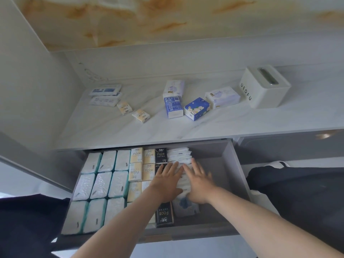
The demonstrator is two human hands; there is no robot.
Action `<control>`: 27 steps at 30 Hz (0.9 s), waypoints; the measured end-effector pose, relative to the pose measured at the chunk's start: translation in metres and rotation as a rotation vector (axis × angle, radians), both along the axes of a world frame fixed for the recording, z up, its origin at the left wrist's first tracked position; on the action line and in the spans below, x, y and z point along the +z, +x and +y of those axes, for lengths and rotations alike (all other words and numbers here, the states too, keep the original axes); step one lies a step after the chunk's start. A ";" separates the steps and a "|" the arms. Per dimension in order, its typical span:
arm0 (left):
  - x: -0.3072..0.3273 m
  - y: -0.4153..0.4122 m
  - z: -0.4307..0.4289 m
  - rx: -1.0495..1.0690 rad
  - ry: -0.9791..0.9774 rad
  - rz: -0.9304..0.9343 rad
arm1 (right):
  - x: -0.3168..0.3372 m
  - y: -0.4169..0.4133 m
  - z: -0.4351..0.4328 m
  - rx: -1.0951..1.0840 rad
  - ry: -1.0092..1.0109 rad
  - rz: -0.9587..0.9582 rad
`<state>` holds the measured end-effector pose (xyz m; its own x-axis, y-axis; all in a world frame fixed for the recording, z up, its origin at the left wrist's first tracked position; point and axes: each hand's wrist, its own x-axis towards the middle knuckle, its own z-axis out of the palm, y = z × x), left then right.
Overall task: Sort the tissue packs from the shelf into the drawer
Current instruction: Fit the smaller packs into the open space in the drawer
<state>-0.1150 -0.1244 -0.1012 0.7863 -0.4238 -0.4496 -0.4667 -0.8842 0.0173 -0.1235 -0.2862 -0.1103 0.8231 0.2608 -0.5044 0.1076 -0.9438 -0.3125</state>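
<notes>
Our left hand (167,180) and right hand (197,183) press open-palmed on thin white plastic-wrapped tissue packs (179,154): probably soft, light, slippery, so we'd squeeze the row's ends.

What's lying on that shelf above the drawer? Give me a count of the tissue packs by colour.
Flat white-and-blue packs: 2
Small yellow packs: 2
White-and-purple packs: 2
Blue packs: 2
Total: 8 packs, not counting the white tissue box.

Light was soft, even, fairly bright; shadows faint. Edges bowed by wide-angle lens, slightly hazy. Right hand (198,181) was motion-blurred.
</notes>
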 end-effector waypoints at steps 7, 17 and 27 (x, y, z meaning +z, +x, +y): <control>0.028 0.033 0.019 0.048 -0.224 -0.159 | 0.042 0.030 0.009 -0.035 0.169 -0.325; 0.102 0.142 0.059 0.257 -0.478 -0.418 | 0.121 0.146 0.054 0.021 0.263 -0.560; 0.113 0.237 0.174 0.432 -0.315 -0.461 | 0.123 0.259 0.175 0.156 0.214 -0.442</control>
<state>0.1224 0.0496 0.0121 0.9943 -0.0863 0.0628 -0.0967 -0.9774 0.1881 0.1355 -0.1113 0.0130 0.8886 0.4570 -0.0393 0.4074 -0.8258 -0.3901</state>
